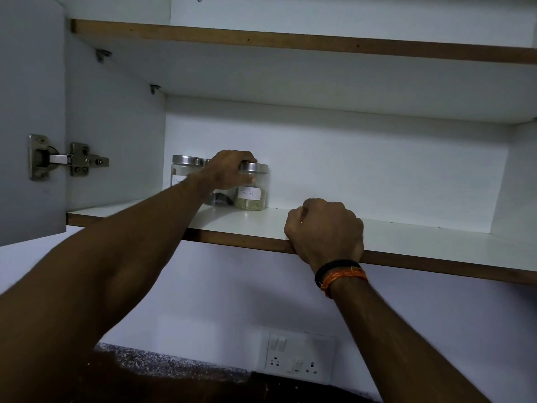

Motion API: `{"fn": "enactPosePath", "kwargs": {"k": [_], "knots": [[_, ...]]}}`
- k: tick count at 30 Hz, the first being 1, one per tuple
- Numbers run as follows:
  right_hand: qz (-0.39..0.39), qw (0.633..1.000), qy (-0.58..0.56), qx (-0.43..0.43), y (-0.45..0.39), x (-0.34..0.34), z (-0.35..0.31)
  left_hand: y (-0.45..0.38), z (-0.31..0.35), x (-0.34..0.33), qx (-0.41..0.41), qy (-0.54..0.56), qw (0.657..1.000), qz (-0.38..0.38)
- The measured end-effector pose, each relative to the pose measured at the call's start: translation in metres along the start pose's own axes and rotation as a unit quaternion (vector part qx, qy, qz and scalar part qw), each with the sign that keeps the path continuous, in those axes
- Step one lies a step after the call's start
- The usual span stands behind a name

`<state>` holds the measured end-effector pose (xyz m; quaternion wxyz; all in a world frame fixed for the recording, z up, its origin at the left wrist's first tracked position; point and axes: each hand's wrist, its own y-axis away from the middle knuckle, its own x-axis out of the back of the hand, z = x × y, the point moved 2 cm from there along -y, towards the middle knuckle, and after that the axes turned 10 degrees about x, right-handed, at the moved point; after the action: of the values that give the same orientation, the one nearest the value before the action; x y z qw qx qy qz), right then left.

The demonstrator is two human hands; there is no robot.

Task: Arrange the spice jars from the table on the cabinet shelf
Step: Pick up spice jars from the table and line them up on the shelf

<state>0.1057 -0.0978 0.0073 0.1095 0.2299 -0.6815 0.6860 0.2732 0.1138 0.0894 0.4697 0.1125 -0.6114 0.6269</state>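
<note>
Left hand point(232, 170) grip pinches fennel jar point(252, 189) | right hand point(325, 228) fist, holding nothing

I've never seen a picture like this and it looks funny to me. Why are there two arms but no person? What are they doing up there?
The person is there, you just can't see them, because the camera sits on their head and looks where they look. So you only see their two arms reaching up into an open kitchen cabinet.

The left hand grips the top of a see-through jar with a shiny metal lid. Its label reads "Fennel", so call it the fennel jar. It stands on the white shelf, at the back. Beside it to the left is another jar with the same kind of lid, and one more between them, mostly hidden behind the hand.

The right hand holds nothing. It is curled into a fist on the shelf's front edge, and wears black and orange wristbands.

Lower down you can see a wall socket.
</note>
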Motion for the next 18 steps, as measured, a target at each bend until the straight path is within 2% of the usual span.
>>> {"fn": "enactPosePath", "kwargs": {"k": [9,18], "knots": [[0.001,1.000,0.004,0.008,0.001,0.000,0.000,0.020,0.013,0.008,0.033,0.063,0.997,0.025],[-0.030,1.000,-0.002,0.008,0.004,0.008,-0.003,0.073,0.038,0.020,0.027,0.060,0.995,-0.072]]}}
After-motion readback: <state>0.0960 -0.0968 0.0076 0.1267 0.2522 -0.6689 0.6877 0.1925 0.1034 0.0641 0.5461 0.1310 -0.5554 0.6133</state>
